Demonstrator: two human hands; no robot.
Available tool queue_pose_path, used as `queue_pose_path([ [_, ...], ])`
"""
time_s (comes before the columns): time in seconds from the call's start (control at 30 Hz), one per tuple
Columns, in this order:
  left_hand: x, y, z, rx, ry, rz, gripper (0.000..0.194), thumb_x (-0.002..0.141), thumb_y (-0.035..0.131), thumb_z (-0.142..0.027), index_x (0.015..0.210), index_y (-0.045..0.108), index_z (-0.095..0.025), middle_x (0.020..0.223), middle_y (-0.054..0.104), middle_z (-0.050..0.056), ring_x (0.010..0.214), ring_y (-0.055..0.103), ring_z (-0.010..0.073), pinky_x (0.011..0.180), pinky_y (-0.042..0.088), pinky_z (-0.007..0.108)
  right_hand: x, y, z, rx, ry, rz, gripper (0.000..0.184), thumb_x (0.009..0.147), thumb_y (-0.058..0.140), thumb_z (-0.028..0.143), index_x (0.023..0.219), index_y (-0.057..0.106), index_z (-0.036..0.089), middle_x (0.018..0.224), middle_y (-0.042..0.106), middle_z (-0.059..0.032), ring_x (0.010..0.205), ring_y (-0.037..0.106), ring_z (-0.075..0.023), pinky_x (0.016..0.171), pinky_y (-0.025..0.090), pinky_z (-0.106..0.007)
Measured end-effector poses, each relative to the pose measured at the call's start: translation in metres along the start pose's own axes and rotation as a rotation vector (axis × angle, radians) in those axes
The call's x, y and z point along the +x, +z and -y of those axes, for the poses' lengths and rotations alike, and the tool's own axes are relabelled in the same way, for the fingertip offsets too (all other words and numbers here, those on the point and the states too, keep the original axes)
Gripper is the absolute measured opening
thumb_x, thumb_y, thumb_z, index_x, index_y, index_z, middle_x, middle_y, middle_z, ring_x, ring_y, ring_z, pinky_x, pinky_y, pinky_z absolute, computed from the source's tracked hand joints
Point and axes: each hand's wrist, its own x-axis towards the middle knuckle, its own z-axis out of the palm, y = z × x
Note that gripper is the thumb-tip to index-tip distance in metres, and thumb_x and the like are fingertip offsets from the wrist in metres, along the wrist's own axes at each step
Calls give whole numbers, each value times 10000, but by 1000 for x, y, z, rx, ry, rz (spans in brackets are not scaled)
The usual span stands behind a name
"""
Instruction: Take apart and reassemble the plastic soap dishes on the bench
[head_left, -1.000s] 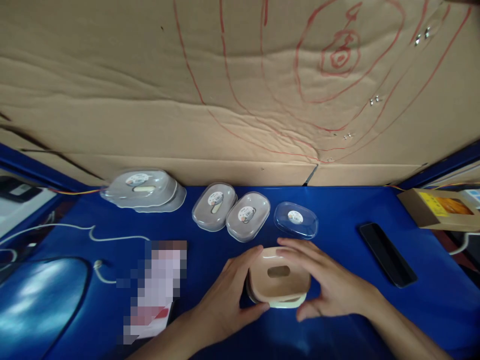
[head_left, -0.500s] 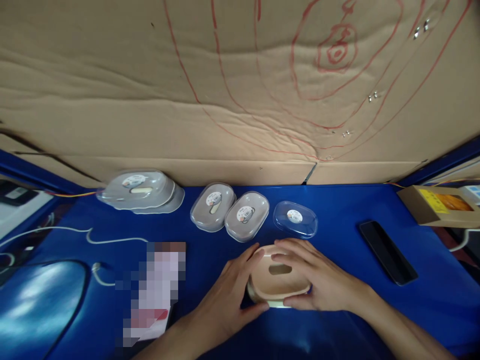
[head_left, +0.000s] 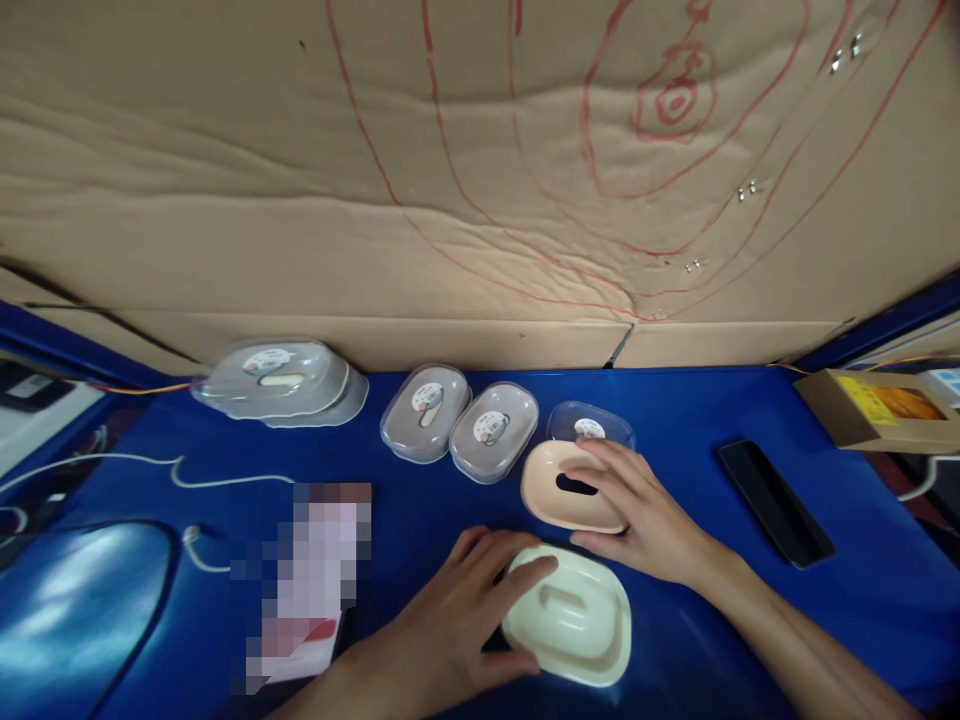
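Observation:
My right hand grips a peach oval tray with a slot in its middle, held tilted just above the blue table, in front of a clear oval lid. On the table below lies the cream oval base. My left hand grips this base at its left rim, thumb at the near edge and fingers over the top. Two closed oval boxes with clear lids lie side by side behind my hands.
A stack of clear-lidded boxes sits at the back left. A black phone lies at the right, a cardboard packet beyond it. A pixelated card and a white cable lie at the left. A cardboard wall closes the back.
The peach tray sat on the cream base between both hands. My right hand has lifted it off and moved it back and to the right, uncovering the base under my left hand.

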Motion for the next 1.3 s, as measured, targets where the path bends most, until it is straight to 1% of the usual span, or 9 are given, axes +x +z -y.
queue_pose_path([
  [0.17,3,-5,-6,91,100,73,574,883,814,-570,1354,634,-294,1439,647,102,1260,622,324,1150,429,510,-2,5,4,-42,-22,33,626,954,743,535,1491,536,286,1625,481,-153,1520,417,-393,1181,431,-616],
  [0.27,4,-7,-7,130,115,88,563,898,778,-610,1330,636,-279,1412,662,111,1224,634,321,1122,424,503,-3,8,7,-48,-36,68,647,951,734,560,1498,538,275,1634,474,-156,1525,407,-402,1184,427,-625],
  [0.43,3,-7,-6,150,138,44,549,883,787,-620,1274,661,-257,1358,689,112,1158,648,318,1092,417,496,-2,12,11,-35,-26,130,633,952,728,559,1486,557,264,1639,473,-156,1513,425,-403,1179,438,-619],
  [0.67,1,-1,-2,262,184,6,597,887,742,-693,1232,648,-215,1325,692,117,1147,644,308,1084,397,508,0,1,10,-75,-53,168,658,967,702,580,1506,529,245,1631,475,-165,1515,409,-397,1182,415,-637],
  [0.77,-1,1,0,292,195,-16,593,880,735,-712,1189,655,-212,1325,685,116,1150,635,307,1091,384,509,-1,-4,3,-103,-62,88,518,1049,608,462,1520,524,263,1610,503,-152,1500,440,-369,1160,442,-604],
  [0.87,-3,4,1,324,192,-59,571,886,723,-716,1138,660,-208,1319,681,115,1173,624,306,1126,343,516,-2,-8,-3,-140,-48,-17,407,1081,551,362,1478,568,272,1552,563,-140,1443,508,-346,1120,478,-567],
  [1.1,-4,8,4,390,217,-162,613,835,722,-786,1028,663,-207,1248,695,93,1170,620,297,1155,294,508,-1,-8,-4,-117,-109,-102,311,1084,529,216,1381,621,236,1354,704,-104,1316,618,-272,1097,492,-485],
  [1.2,-2,0,1,411,252,-212,697,844,660,-834,1126,664,-197,1231,700,112,1158,622,305,1122,332,506,1,-8,-11,-150,-56,-142,294,1086,526,212,1362,625,235,1336,706,-107,1286,631,-273,1090,491,-490],
  [1.3,1,-10,-3,466,281,-273,770,861,660,-802,1304,623,-174,1297,684,159,1203,603,334,1101,348,519,1,-7,-25,-210,44,-167,325,1089,535,275,1407,595,242,1433,644,-129,1363,579,-306,1112,477,-524],
])
